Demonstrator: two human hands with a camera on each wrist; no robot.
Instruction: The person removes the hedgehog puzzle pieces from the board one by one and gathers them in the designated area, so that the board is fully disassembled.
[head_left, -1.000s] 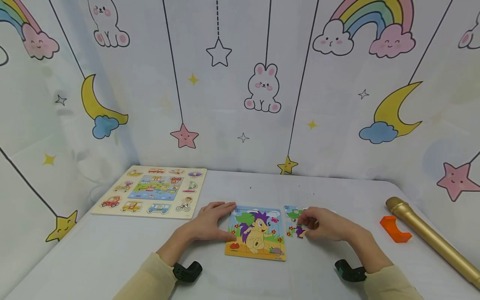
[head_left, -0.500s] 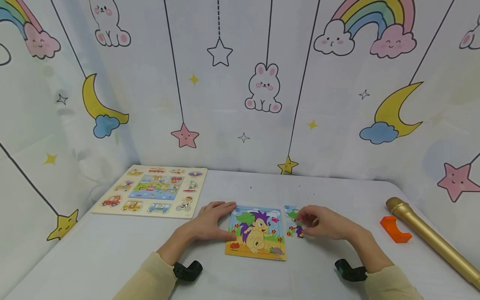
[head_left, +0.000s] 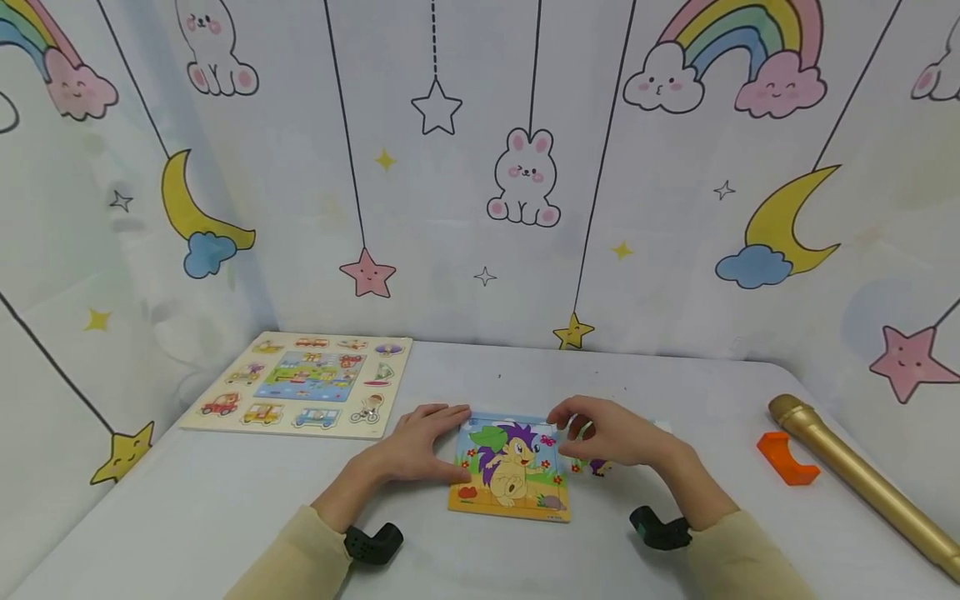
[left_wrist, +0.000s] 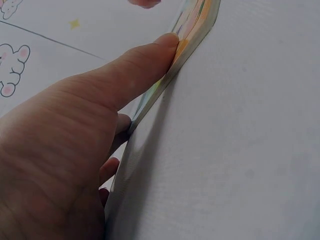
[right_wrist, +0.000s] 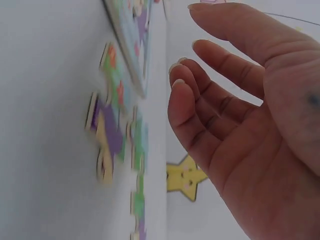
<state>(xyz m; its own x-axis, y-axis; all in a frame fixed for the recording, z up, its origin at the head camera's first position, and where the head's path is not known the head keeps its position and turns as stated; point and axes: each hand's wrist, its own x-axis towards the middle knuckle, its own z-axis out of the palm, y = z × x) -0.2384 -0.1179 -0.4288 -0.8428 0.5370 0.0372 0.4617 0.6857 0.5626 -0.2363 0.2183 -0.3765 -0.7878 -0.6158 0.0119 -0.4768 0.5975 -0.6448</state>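
Note:
A square jigsaw puzzle [head_left: 504, 510] with a purple-haired hedgehog picture lies on the table. My left hand [head_left: 422, 444] rests on its left side, fingers spread at the far corner and thumb on the near part. In the left wrist view, the thumb [left_wrist: 150, 55] lies on the puzzle's surface. Over the puzzle's right edge hovers my right hand [head_left: 606, 429], its fingers loosely bent. The right wrist view shows a gap between thumb and fingertips, with nothing held. Loose puzzle pieces [right_wrist: 111, 130] lie beside the puzzle, partly hidden by this hand in the head view.
A larger board [head_left: 386, 392] with vehicle pictures lies at the back left. On the right are an orange curved block [head_left: 789, 460] and a gold microphone [head_left: 855, 479]. A patterned cloth [head_left: 450, 192] hangs behind the white table.
My right hand has moved left from the loose pieces to above the puzzle's right edge. My left hand stays on the puzzle.

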